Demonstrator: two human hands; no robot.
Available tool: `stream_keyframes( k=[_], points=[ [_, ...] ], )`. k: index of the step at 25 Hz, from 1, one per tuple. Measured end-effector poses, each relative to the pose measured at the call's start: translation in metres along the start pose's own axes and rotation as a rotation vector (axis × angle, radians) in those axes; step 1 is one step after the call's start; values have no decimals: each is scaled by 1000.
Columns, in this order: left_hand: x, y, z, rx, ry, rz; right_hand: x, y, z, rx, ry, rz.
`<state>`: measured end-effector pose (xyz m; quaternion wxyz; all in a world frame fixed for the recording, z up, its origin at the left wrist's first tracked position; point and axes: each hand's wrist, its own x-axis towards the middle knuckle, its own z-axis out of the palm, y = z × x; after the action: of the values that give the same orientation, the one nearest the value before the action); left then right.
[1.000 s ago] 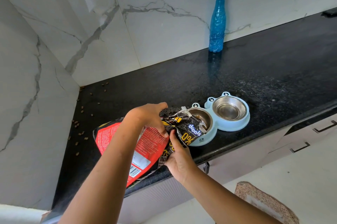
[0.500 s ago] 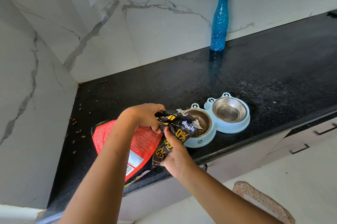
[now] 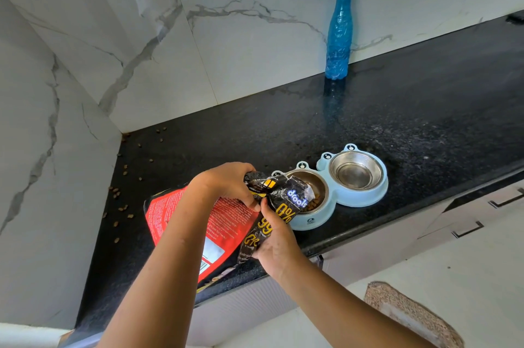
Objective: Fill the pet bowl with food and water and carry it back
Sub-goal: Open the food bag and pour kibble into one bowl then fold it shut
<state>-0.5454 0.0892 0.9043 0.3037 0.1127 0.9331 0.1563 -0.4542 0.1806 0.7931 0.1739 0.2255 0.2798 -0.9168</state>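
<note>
Both hands pinch the food bag (image 3: 226, 223): left hand (image 3: 226, 183) at crumpled top, right hand (image 3: 276, 245) under spout, tipped over pet bowl (image 3: 334, 200) left cup on countertop (image 3: 425, 121). Food step underway, kibble showing. Next: set bag down, fetch blue bottle (image 3: 338, 33) for right cup.

Both our bare forearms reach forward from the bottom of the view and meet ahead of us. Our left hand (image 3: 226, 183) is knuckles-up, fingers curled down and clenched around what it grips. Our right hand (image 3: 276, 245) sits just beneath it, thumb pointing up and touching the left fingertips, fingers wrapped closed.
</note>
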Motion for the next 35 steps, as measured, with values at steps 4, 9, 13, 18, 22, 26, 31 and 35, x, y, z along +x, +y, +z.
stream_keyframes(
  k=[4, 9, 13, 18, 22, 26, 31, 35],
  points=[
    [5, 2, 4, 53, 17, 2, -4, -3, -3, 25, -20, 14],
    [9, -2, 6, 58, 27, 13, -3, -7, -8, 44, -75, 79],
    [11, -4, 4, 32, 17, 31, -6, -13, -12, 15, -60, 91],
    [11, -2, 3, 44, -25, 31, 2, -8, -18, -24, 66, 36],
    [11, -3, 0, 0, -19, 33, 5, -6, -23, -73, 85, 2],
    [9, -7, 3, -4, 64, 49, 9, -6, -19, -34, 83, 35],
    [14, -12, 6, -48, 23, 95, 6, -7, -16, 3, 66, 31],
    [14, -13, 8, -76, -14, 99, 4, -6, -16, 62, 50, 73]
  ],
)
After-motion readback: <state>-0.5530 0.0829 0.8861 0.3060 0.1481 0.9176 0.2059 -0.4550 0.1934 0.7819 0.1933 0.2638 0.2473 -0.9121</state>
